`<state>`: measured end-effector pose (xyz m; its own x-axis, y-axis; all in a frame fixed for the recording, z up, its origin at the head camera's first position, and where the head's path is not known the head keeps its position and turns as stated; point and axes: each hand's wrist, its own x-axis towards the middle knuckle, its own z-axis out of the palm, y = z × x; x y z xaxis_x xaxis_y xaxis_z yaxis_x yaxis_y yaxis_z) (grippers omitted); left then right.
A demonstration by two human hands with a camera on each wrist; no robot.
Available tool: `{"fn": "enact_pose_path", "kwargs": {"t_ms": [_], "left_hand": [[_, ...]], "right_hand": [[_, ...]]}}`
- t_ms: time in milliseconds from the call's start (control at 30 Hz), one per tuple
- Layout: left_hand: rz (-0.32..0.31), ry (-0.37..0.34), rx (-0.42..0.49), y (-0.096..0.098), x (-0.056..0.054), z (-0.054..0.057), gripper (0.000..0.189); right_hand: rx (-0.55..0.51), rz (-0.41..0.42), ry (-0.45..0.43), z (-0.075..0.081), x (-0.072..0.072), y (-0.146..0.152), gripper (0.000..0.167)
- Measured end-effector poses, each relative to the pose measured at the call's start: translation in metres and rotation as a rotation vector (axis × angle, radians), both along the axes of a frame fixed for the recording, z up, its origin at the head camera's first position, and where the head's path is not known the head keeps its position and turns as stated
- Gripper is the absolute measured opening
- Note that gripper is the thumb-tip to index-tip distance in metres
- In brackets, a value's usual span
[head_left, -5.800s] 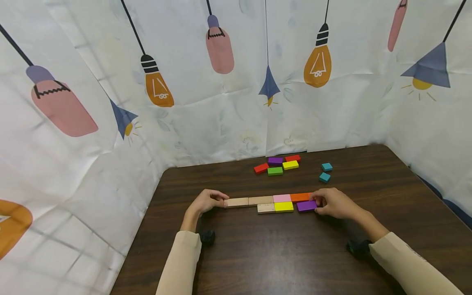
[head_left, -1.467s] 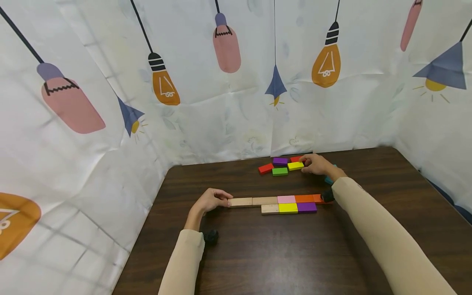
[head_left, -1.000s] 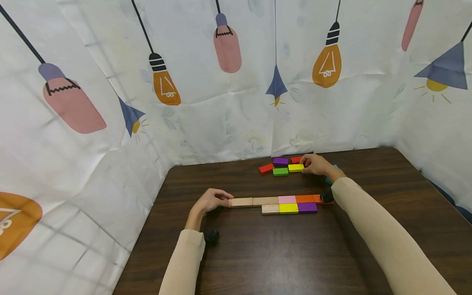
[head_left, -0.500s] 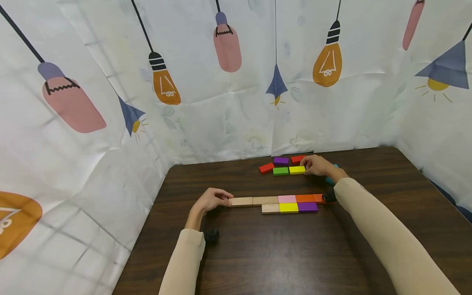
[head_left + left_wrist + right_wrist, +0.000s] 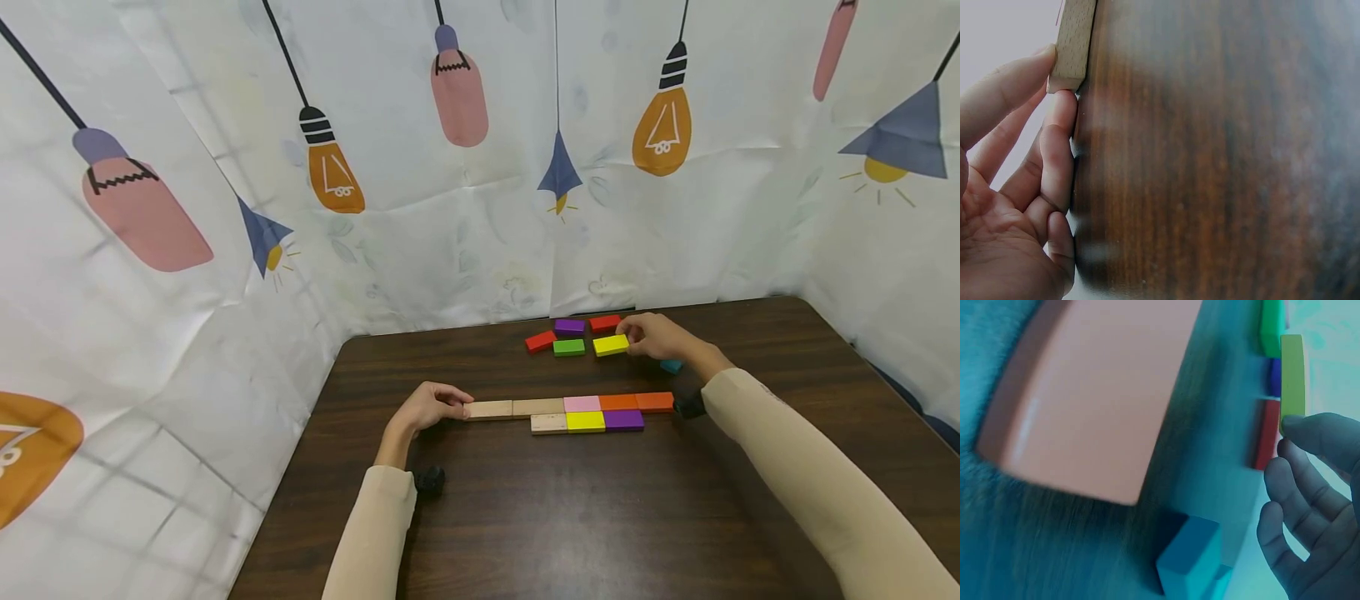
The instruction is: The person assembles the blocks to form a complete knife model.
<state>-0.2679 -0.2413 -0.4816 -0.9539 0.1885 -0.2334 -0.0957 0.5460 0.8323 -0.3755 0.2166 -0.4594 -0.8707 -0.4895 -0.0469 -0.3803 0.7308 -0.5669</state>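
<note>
My left hand (image 5: 427,407) holds the left end of a plain wooden block (image 5: 489,410); its thumb and fingers meet that end in the left wrist view. This block begins a row with another plain block (image 5: 537,407), a pink block (image 5: 582,404) and two orange blocks, the last (image 5: 655,402) at the right end. Against the row's near side lie a short plain block (image 5: 549,424), a yellow block (image 5: 586,422) and a purple block (image 5: 624,420). Farther back, my right hand (image 5: 663,337) pinches a second yellow block (image 5: 1293,375) by one end, thumb against fingers.
Beside the right hand lie a green block (image 5: 569,347), a purple block (image 5: 570,327) and two red blocks (image 5: 540,342). Teal blocks (image 5: 671,366) sit under the right wrist, partly hidden. A patterned cloth (image 5: 450,250) hangs behind the dark table (image 5: 570,517).
My right hand has left the purple block at the row, reached the back group, and drawn a yellow block toward me and to the right. My left hand stays at the plain block's end.
</note>
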Motion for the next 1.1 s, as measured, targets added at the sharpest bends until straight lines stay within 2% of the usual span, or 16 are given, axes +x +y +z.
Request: {"fn": "enact_pose_path", "kwargs": {"t_ms": [167,300,600,833,1100], "left_hand": [[0.008,-0.001,-0.004,-0.001,0.0,0.0,0.018],[0.011,-0.003,-0.005,-0.001,0.0,-0.002,0.017],[0.004,-0.006,-0.003,-0.001,-0.001,-0.003,0.018],[0.005,0.001,-0.01,-0.003,-0.003,-0.004,0.019],[0.005,-0.008,-0.004,-0.003,-0.002,-0.004,0.018]], "right_hand": [[0.003,0.039,0.076,0.01,0.015,0.003,0.025],[-0.015,0.046,0.101,0.015,0.031,0.01,0.027],[-0.064,0.049,0.13,0.02,0.08,0.019,0.029],[-0.095,0.085,0.121,0.011,0.113,0.007,0.029],[-0.043,0.099,0.136,-0.003,0.135,-0.02,0.031]]}}
